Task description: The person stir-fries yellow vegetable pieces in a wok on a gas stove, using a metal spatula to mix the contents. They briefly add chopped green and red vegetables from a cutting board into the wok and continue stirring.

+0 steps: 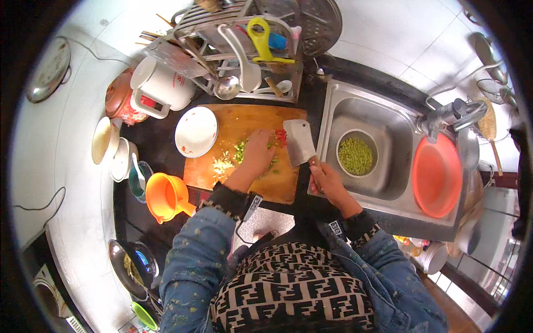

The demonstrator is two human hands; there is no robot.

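Note:
My right hand (327,183) grips the wooden handle of a cleaver (300,141). Its broad steel blade lies over the right edge of a wooden cutting board (250,116). Chopped red pieces (281,137), perhaps chili, sit just left of the blade. Over the middle of the board, my left hand (258,150) rests among chopped green pieces (239,150); its fingertips are hard to make out. Pale chopped bits, likely garlic (222,163), lie by my left wrist. A white bowl (196,131) with red specks stands on the board's left side.
A steel sink (391,112) at the right holds a bowl of green beans or peas (356,156) and a red plastic basin (437,177). An orange dipper (164,197) stands left of the board. Behind are a utensil rack (287,83) and a white kettle (170,85). A wok (129,266) sits lower left.

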